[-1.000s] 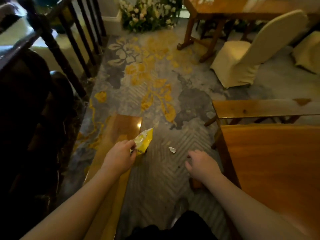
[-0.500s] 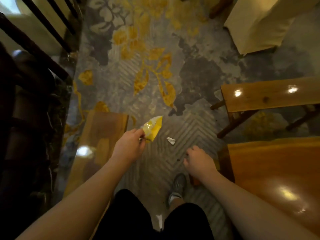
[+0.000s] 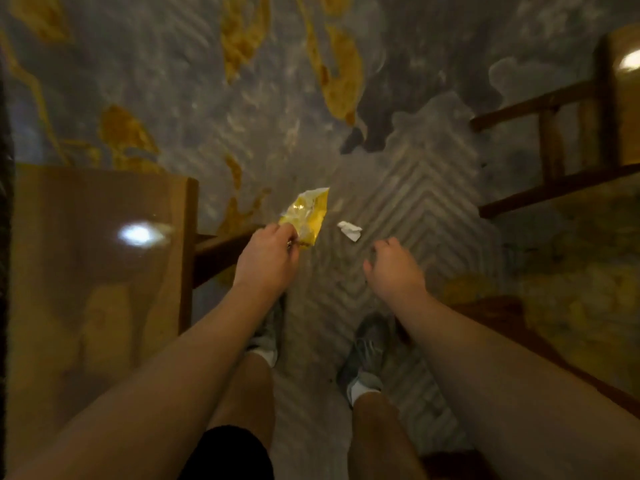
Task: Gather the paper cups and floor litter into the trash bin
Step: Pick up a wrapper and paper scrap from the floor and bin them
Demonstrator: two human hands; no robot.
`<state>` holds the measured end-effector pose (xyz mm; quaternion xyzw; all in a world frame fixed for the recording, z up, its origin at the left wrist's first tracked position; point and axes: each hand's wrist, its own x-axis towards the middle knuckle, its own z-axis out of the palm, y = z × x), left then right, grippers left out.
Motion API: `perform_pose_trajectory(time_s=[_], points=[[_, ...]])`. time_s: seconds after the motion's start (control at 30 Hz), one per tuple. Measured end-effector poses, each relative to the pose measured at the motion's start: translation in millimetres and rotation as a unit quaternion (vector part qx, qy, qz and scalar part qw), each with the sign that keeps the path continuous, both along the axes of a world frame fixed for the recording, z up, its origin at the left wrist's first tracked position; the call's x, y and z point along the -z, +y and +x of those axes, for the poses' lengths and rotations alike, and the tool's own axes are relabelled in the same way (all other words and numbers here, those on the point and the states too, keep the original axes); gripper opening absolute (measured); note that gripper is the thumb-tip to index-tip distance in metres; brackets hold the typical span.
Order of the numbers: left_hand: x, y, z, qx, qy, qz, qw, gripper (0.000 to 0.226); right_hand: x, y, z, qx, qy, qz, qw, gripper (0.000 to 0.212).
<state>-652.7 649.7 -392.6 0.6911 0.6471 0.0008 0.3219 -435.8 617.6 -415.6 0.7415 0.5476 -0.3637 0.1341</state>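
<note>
Yellow wrapper [image 3: 306,216]: a crinkled, shiny snack packet that you hold by its lower corner; it is off the floor, at about 11 o'clock from the centre of your view.
Left hand [image 3: 268,259]: your forearm reaches forward from 7 o'clock, knuckles up, thumb and fingers pinched shut on the wrapper's near end.
Right hand [image 3: 393,268]: your forearm comes in from 5 o'clock, palm down, fingers loosely curled and partly spread; it grips nothing and hangs above the carpet.
Wrapper axis: its long side runs from your fingers up toward 1 o'clock, tapering to a point at the far end.
White scrap [image 3: 349,230]: a small crumpled piece of paper lying on the carpet, just beyond your right hand at its 11 o'clock, and just right of the wrapper; neither hand touches it.
Containers: you cannot tell whether the wrapper has anything inside.
Carpet [image 3: 207,98]: grey with yellow leaf shapes and a chevron weave under your hands.
Shoes [image 3: 367,348]: your two grey trainers stand on the carpet below your hands, toes toward 12 o'clock.
Left bench [image 3: 97,271]: glossy wood at 9 o'clock, beside your left arm.
Right table [image 3: 588,289]: polished wood at 3 o'clock, its frame rails showing above it.
</note>
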Motion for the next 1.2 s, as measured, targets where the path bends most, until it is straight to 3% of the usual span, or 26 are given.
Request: perform_pose_trajectory(time_s=[0.33, 0.53, 0.67, 0.8, 0.93, 1.2], points=[[191.4, -0.1, -2.7, -0.015, 0.029, -0.015, 0.999, 0.016, 223.0, 20.0, 1.9, -0.021, 0.007, -0.018, 1.000, 0.039], [239.4, 0.8, -7.1, -0.016, 0.027, 0.009, 0.999, 0.017, 296.5, 31.1, -4.1, -0.037, 0.036, -0.028, 0.998, 0.057], [246.3, 2.0, -7.8, -0.011, 0.027, 0.016, 0.999, 0.016, 315.4, 34.6, -3.2, -0.035, 0.007, -0.021, 0.999, 0.034], [236.3, 3.5, -7.0, -0.003, 0.034, 0.021, 0.999, 0.015, 297.4, 28.9, -1.8, -0.025, 0.017, -0.044, 0.999, 0.036], [193.2, 12.9, -1.5, 0.015, 0.033, 0.019, 0.999, 0.016, 233.7, 24.9, 3.4, -0.010, 0.046, -0.022, 0.999, 0.033], [23.1, 60.3, 7.9, 0.080, 0.044, 0.057, 0.994, 0.016, 20.1, 49.7, 14.2, 0.033, 0.047, 0.066, 0.996, 0.027]])
